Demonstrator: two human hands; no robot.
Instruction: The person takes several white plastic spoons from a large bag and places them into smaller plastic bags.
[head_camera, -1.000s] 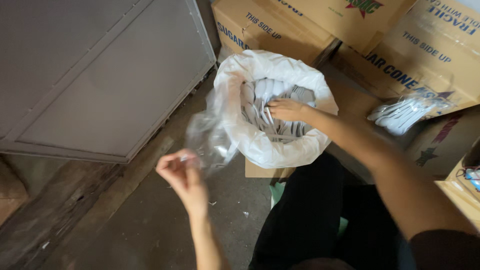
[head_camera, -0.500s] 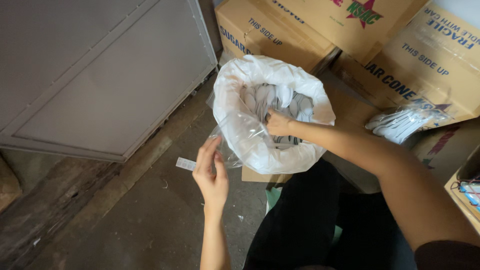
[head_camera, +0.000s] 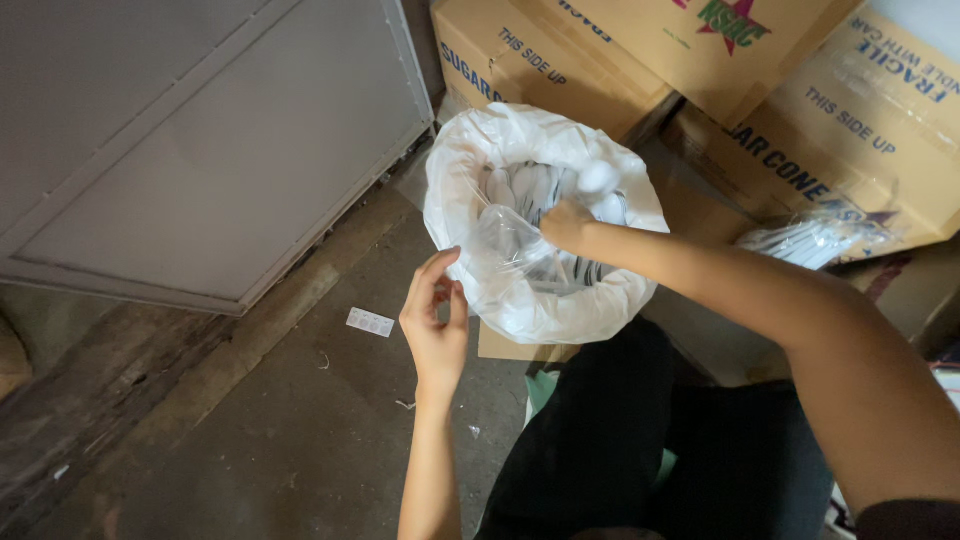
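A big white plastic bag (head_camera: 520, 315) stands open in front of me, full of white plastic spoons (head_camera: 530, 190). My right hand (head_camera: 566, 226) reaches into it from the right, fingers closed around some spoons, and one spoon bowl sticks up just behind the fist. A small clear plastic bag (head_camera: 505, 240) lies over the near left rim of the white bag, right beside that hand. My left hand (head_camera: 436, 318) is raised at the white bag's left side, its fingertips pinching the clear bag's edge.
Stacked cardboard boxes (head_camera: 800, 120) stand behind and to the right of the bag. A clear packet of spoons (head_camera: 805, 240) rests on one. A grey metal panel (head_camera: 200, 140) fills the left. A small white label (head_camera: 370, 322) lies on the concrete floor. My dark-clad legs (head_camera: 640, 440) are below.
My left hand has moved right and up, carrying the clear bag from out over the floor to the white bag's rim. A small label has dropped to the floor. My right hand stays in the bag.
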